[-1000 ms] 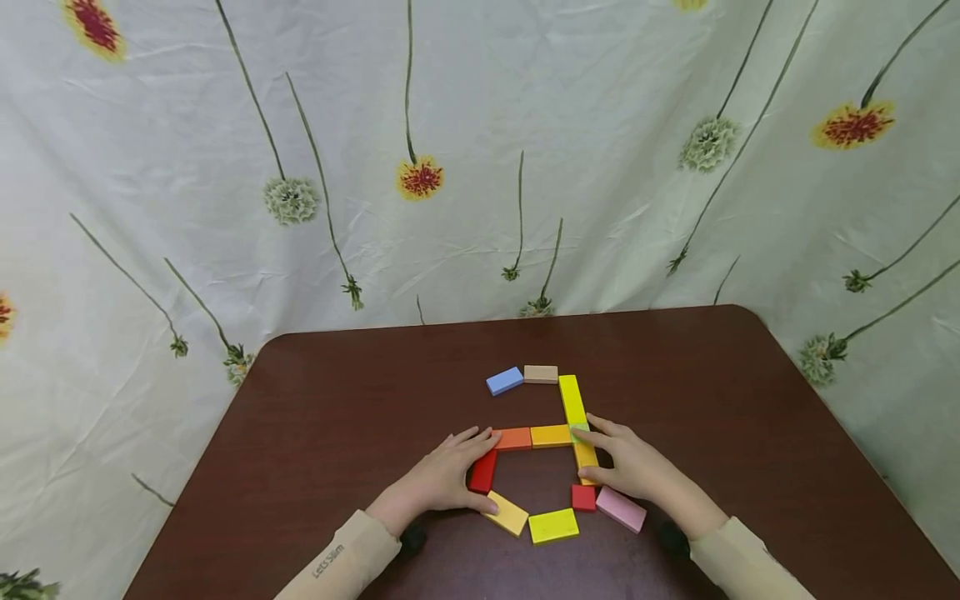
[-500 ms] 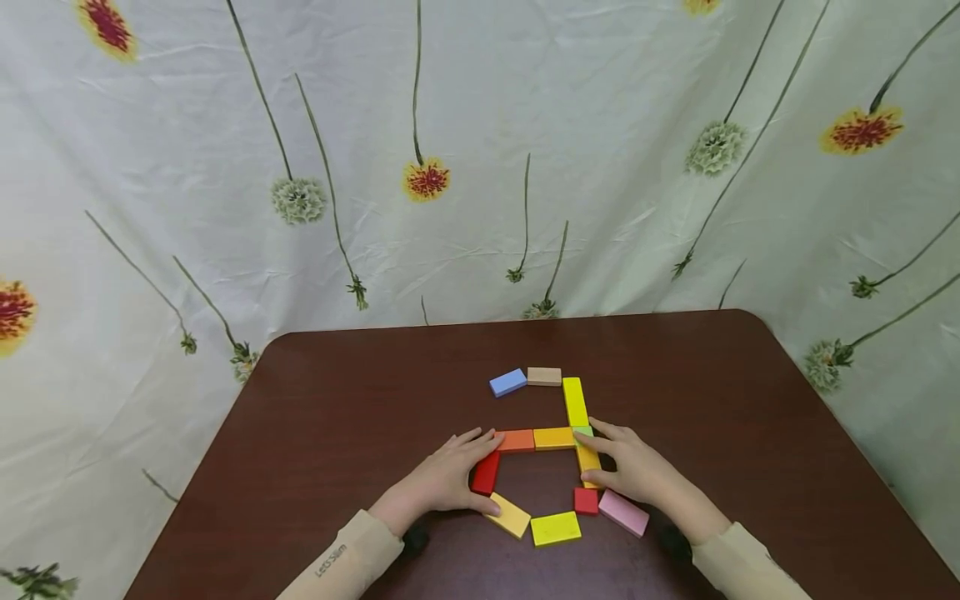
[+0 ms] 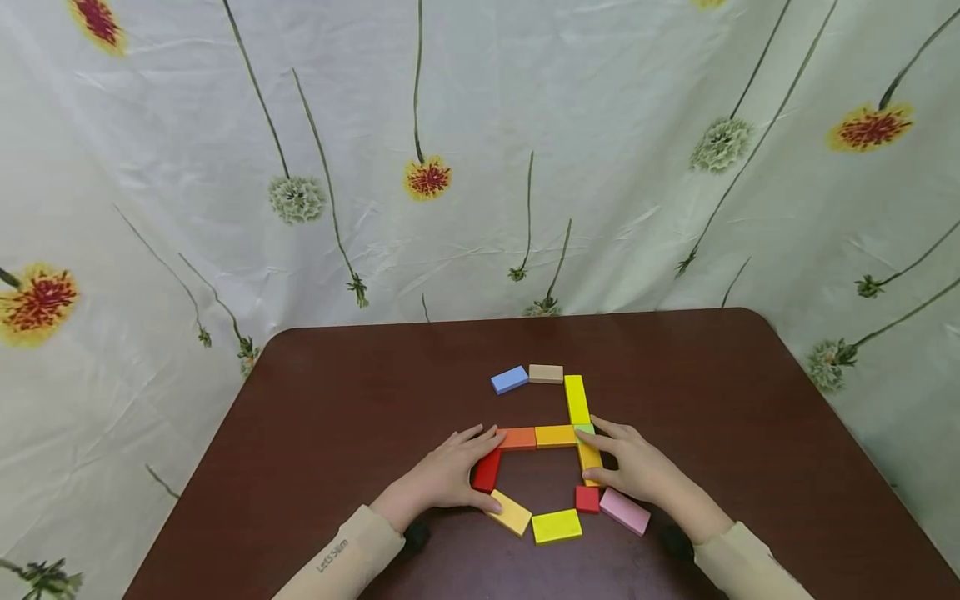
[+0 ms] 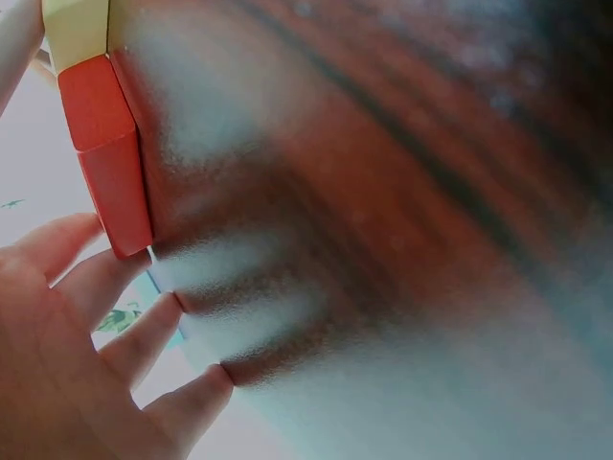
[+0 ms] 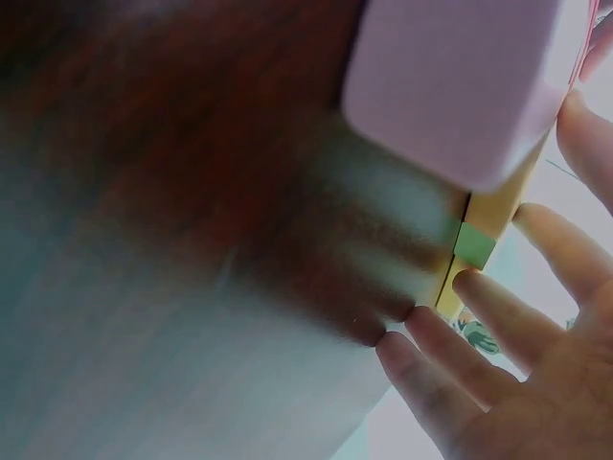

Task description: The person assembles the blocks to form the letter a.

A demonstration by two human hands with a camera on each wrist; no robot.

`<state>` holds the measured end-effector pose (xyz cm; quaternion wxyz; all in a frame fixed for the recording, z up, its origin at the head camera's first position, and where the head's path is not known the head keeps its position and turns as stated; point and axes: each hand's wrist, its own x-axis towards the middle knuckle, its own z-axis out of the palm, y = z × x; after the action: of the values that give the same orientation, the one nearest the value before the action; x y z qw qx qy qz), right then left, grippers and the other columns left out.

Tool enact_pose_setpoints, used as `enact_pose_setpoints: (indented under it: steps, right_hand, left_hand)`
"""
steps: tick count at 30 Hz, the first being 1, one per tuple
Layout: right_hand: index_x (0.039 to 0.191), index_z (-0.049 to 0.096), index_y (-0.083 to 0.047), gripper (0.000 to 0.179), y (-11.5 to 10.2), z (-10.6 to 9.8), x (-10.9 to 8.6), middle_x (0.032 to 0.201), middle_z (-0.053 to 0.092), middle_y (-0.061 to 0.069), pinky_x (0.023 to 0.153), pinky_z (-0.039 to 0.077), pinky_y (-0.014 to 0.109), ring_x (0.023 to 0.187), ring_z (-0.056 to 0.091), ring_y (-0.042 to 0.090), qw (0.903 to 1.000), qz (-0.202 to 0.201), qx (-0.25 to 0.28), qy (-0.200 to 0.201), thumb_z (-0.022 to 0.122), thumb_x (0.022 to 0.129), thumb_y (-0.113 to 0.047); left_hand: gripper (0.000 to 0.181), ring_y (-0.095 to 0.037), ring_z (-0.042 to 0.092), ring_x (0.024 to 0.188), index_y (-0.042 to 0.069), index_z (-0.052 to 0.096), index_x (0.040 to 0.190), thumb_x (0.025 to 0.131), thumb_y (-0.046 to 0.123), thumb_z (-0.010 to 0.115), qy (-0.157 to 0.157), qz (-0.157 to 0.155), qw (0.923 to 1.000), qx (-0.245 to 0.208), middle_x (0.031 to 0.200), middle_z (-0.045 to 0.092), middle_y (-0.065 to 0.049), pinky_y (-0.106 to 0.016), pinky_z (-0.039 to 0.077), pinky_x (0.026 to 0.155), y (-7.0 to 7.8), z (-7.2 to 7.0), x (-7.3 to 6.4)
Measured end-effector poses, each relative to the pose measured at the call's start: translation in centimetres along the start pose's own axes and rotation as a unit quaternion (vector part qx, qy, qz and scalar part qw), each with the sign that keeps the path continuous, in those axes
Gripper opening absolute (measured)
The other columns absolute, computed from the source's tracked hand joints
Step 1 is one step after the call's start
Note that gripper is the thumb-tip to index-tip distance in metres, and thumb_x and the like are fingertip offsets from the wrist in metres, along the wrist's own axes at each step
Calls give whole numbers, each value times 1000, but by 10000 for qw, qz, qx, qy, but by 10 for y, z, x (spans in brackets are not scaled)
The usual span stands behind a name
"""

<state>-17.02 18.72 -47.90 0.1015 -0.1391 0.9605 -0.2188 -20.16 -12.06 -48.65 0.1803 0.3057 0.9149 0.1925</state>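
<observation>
Coloured building blocks lie flat on the table in a figure. My left hand (image 3: 446, 471), fingers spread, has its index fingertip at the orange block (image 3: 519, 438) and its thumb on the pale yellow block (image 3: 512, 514). Between them lies a long red block (image 3: 487, 472), seen close in the left wrist view. My right hand (image 3: 641, 467) rests with extended fingers beside the right-hand column. Its index finger touches the small green block (image 3: 585, 430), and the thumb lies at the lower end of an amber block (image 3: 590, 457). Another amber block (image 3: 556, 436) bridges orange and green.
A bright yellow block (image 3: 577, 400) extends up from the green one, near a tan block (image 3: 546, 373) and a blue block (image 3: 510, 379). Below lie a small red block (image 3: 587, 499), a pink block (image 3: 626, 512) and a yellow block (image 3: 557, 527). A flowered cloth (image 3: 480, 167) hangs behind the table (image 3: 360, 400).
</observation>
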Motion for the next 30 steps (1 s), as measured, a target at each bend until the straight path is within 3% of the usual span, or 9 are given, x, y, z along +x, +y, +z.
enact_pose_setpoints:
  steps: [25,30]
  right_hand:
    - [142,54,-17,63,0,-1,1,153,41,17,98,49,58,133,43,42,10000,-45,48,-38,75,86,-35]
    - [142,55,-17,62,-1,-2,2,153,42,18,98,49,59,134,42,43,10000,-21,68,-60,74,86,-35]
  left_hand:
    - [103,-33,25,149,16,31,156,74,54,81,71,-23,9997,-227,160,34,-5,-56,23,119,-2,-2,0]
    - [104,-34,28,148,18,29,157,75,59,78,88,-87,9990,-436,161,32,-6,-56,31,115,-5,-3,-1]
